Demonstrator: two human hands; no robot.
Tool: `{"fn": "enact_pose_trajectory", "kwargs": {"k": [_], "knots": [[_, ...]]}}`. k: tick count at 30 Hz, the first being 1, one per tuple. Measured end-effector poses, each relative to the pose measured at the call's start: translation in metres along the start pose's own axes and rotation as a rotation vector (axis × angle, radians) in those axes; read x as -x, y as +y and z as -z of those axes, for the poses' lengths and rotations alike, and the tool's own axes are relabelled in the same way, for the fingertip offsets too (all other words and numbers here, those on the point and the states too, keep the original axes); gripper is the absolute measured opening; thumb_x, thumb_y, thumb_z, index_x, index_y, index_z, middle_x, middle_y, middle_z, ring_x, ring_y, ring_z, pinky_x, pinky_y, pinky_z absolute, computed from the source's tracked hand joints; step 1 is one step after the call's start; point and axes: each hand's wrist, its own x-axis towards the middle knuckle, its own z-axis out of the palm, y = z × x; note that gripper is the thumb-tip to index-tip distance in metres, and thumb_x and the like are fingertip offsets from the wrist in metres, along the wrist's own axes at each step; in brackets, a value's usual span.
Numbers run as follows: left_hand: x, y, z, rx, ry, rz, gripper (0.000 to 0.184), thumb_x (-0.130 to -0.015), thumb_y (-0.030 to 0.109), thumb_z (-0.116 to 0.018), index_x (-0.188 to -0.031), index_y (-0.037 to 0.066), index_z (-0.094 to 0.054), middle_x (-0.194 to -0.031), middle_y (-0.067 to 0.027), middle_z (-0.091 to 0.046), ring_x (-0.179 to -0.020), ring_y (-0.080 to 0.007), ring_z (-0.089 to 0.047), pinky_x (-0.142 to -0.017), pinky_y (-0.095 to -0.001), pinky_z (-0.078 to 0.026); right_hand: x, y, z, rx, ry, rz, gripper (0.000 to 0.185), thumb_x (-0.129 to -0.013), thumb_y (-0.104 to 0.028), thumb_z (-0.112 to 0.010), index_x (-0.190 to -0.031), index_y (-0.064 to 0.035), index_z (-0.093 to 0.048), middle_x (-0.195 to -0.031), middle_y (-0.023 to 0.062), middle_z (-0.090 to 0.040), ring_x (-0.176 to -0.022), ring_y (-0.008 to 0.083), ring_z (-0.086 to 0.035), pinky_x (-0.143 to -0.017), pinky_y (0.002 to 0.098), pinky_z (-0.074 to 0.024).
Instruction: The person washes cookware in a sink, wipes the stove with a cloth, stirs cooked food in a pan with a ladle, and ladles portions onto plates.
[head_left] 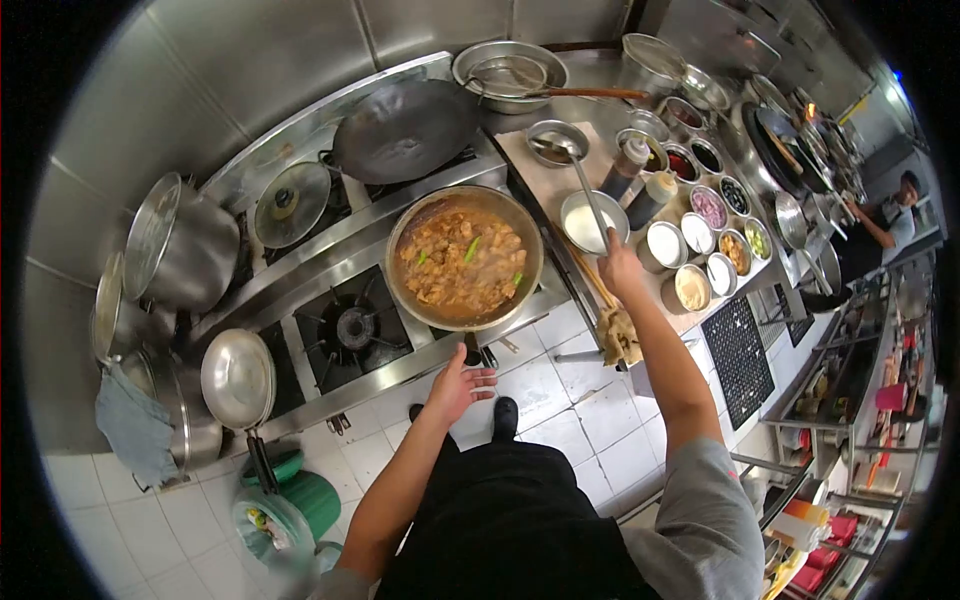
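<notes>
A frying pan (pixel 537 270) of stewed meat pieces in orange-brown sauce (pixel 455 262), with a few green pieces, sits on the stove. Its dark handle (pixel 472 347) points toward me. Just below that handle is my left hand (pixel 462 388), fingers stretched apart and nothing held. My right hand (pixel 621 268) is closed round the end of a metal ladle (pixel 590 190). The ladle's head is over a small metal bowl (pixel 556 131) at the back of the counter. Under its shaft stands a container of white contents (pixel 590 222).
Sauce bottles (pixel 628 165) and several tubs of ingredients (pixel 709 207) crowd the right counter. A wok (pixel 405 130), a glass lid (pixel 292 205) and large pots (pixel 180 245) occupy the stove's back and left. A green bin (pixel 308 505) stands on the floor. Another person (pixel 890 225) works far right.
</notes>
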Motion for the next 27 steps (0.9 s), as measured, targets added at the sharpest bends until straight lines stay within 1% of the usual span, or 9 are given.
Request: {"fn": "enact_pose_trajectory", "kwargs": {"k": [1, 4, 6, 9, 12, 14, 19, 22, 27], "knots": [[-0.005, 0.001, 0.0, 0.015, -0.056, 0.007, 0.078, -0.094, 0.063, -0.053, -0.141, 0.005, -0.029, -0.105, -0.0197, -0.064, -0.094, -0.0304, -0.065, -0.075, -0.0434, -0.055, 0.004, 0.004, 0.003, -0.053, 0.01, 0.012, 0.067, -0.085, -0.015, -0.056, -0.147, 0.0001, -0.035, -0.103, 0.0316, -0.063, -0.087, 0.0459, -0.064, -0.079, 0.0515, -0.0518], [-0.01, 0.0, -0.012, 0.027, 0.031, -0.02, 0.077, -0.092, 0.062, -0.058, -0.139, 0.006, -0.033, -0.104, -0.0197, -0.064, -0.09, -0.0301, -0.066, -0.072, -0.0432, -0.055, 0.055, -0.025, 0.052, -0.205, -0.007, -0.055, 0.064, -0.088, -0.015, -0.058, -0.146, 0.001, -0.035, -0.102, 0.0322, -0.063, -0.089, 0.045, -0.064, -0.078, 0.0493, -0.052], [-0.019, -0.003, -0.011, 0.07, 0.068, -0.012, 0.07, -0.089, 0.061, -0.063, -0.128, 0.008, -0.042, -0.097, -0.0165, -0.062, -0.08, -0.028, -0.065, -0.066, -0.0428, -0.055, 0.096, -0.036, 0.074, -0.302, 0.246, 0.259, 0.059, -0.088, -0.012, -0.059, -0.143, -0.0001, -0.042, -0.102, 0.0313, -0.064, -0.092, 0.0456, -0.064, -0.078, 0.0482, -0.0519], [-0.037, -0.006, -0.002, 0.138, 0.072, 0.03, 0.058, -0.087, 0.06, -0.066, -0.11, 0.009, -0.049, -0.084, -0.0111, -0.06, -0.069, -0.0249, -0.061, -0.059, -0.0406, -0.052, 0.124, -0.051, 0.094, -0.54, -0.088, 0.019, 0.054, -0.087, -0.01, -0.06, -0.138, 0.0003, -0.048, -0.103, 0.031, -0.065, -0.095, 0.046, -0.064, -0.081, 0.0472, -0.0515], [-0.043, -0.002, 0.001, 0.193, 0.051, 0.037, 0.051, -0.088, 0.057, -0.066, -0.094, 0.01, -0.049, -0.071, -0.0067, -0.055, -0.06, -0.0217, -0.055, -0.053, -0.038, -0.048, 0.11, -0.073, 0.085, -0.267, -0.108, 0.219, 0.05, -0.087, -0.009, -0.059, -0.135, 0.0011, -0.051, -0.097, 0.0311, -0.065, -0.09, 0.0467, -0.063, -0.081, 0.0479, -0.051], [-0.042, 0.0, -0.004, 0.21, 0.054, 0.05, 0.048, -0.09, 0.055, -0.066, -0.087, 0.011, -0.047, -0.065, -0.005, -0.052, -0.056, -0.0201, -0.052, -0.051, -0.0366, -0.046, 0.094, -0.09, 0.068, -0.249, -0.161, 0.282, 0.055, -0.087, -0.011, -0.059, -0.14, -0.0013, -0.048, -0.091, 0.0295, -0.063, -0.084, 0.0461, -0.063, -0.078, 0.0507, -0.0507], [-0.056, -0.007, 0.002, 0.232, 0.051, 0.06, 0.038, -0.092, 0.046, -0.065, -0.091, 0.012, -0.047, -0.064, -0.0056, -0.051, -0.054, -0.019, -0.051, -0.048, -0.035, -0.043, 0.079, -0.132, 0.023, -0.124, -0.197, 0.337, 0.057, -0.088, -0.007, -0.057, -0.143, -0.0024, -0.044, -0.094, 0.0261, -0.061, -0.083, 0.0448, -0.062, -0.078, 0.0502, -0.0505], [-0.061, -0.007, 0.004, 0.22, 0.055, 0.046, 0.034, -0.091, 0.041, -0.064, -0.093, 0.012, -0.045, -0.064, -0.006, -0.05, -0.054, -0.0189, -0.05, -0.047, -0.0345, -0.042, 0.09, -0.148, 0.014, -0.007, -0.282, 0.428, 0.057, -0.091, -0.012, -0.055, -0.146, -0.0051, -0.042, -0.095, 0.0282, -0.061, -0.082, 0.0444, -0.064, -0.073, 0.0497, -0.0536], [-0.063, -0.01, -0.001, 0.262, 0.064, 0.004, 0.032, -0.091, 0.035, -0.063, -0.095, 0.011, -0.043, -0.065, -0.0066, -0.05, -0.054, -0.0199, -0.051, -0.047, -0.0349, -0.042, 0.106, -0.126, 0.06, 0.413, -0.407, 0.58, 0.076, -0.085, -0.01, -0.057, -0.155, -0.0158, -0.028, -0.109, 0.0177, -0.057, -0.09, 0.0332, -0.067, -0.073, 0.0425, -0.0568]]}}
